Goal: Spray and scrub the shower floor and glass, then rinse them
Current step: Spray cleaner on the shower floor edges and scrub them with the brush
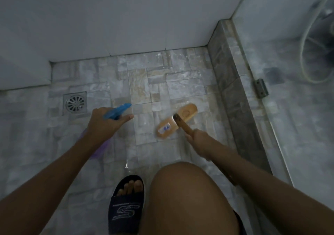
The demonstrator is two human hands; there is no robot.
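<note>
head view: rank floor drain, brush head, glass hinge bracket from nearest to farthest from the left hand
From the left hand:
1. Floor drain, just up-left of it.
2. Brush head, to its right on the tiles.
3. Glass hinge bracket, far right on the glass.

— What is lying where on the shower floor (144, 83)?

— The drain (75, 102) is sitting toward the left, near the wall step. The left hand (104, 124) is hovering just right of it, wrapping round a spray bottle (115, 112) whose nozzle is pointing away toward the back wall.

— And the brush?

— The scrub brush (176, 121) is lying head-down on the tiles right of the bottle, its handle running back into the right hand (198, 137). The raised curb (233, 93) is running along the right of it, with the glass panel (289, 72) standing on that curb.

— Nearer the camera?

— A sandalled foot (127, 202) is standing on the floor, left of the bent knee (184, 189).
</note>
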